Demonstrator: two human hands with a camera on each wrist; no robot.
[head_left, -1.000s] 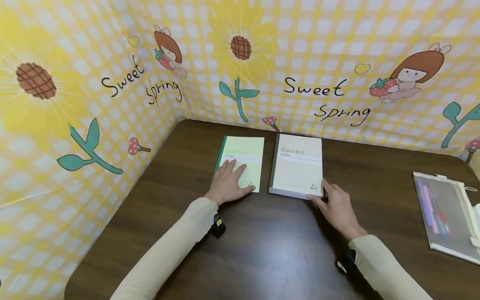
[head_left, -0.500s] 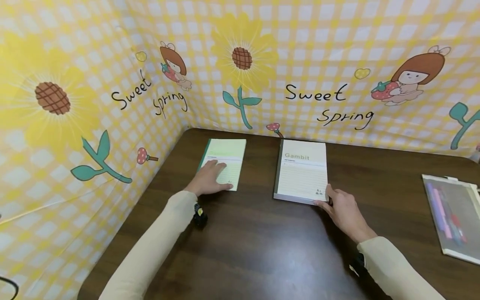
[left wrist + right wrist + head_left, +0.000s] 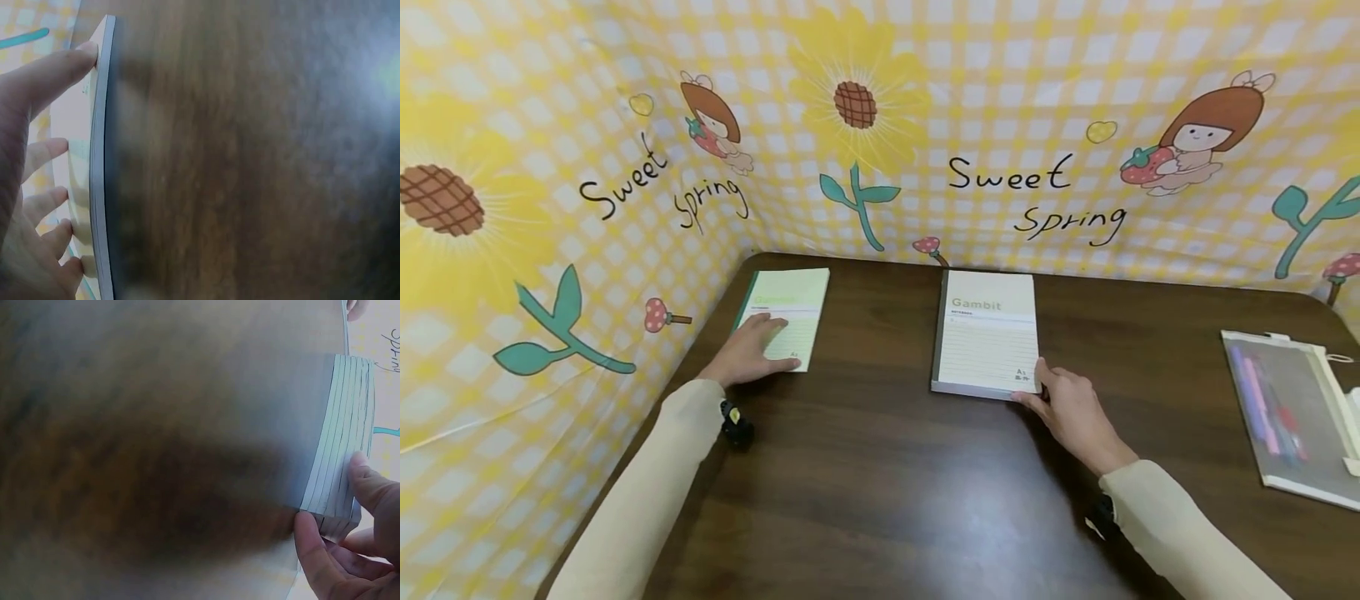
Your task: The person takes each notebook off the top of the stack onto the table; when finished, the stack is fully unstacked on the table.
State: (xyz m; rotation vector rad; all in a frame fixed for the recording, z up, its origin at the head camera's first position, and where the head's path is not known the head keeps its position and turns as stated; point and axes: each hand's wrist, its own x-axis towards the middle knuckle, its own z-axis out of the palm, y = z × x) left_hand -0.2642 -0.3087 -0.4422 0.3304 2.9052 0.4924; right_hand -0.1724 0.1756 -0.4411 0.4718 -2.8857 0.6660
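I see my left hand (image 3: 747, 357) lying flat, fingers relaxed, on the single green notebook (image 3: 786, 321), while my right hand (image 3: 1070, 408) pinches the notebook stack's (image 3: 987, 332) near right corner.

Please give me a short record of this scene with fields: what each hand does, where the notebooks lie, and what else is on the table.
left hand: left hand rests flat on the thin green-covered notebook
right hand: right hand pinches the near right corner of the thick stack of pale Gambit notebooks
notebooks: apart, both flat on the dark brown wooden table
other: clear mesh pencil pouch at the right edge
backdrop: yellow checked sunflower cloth
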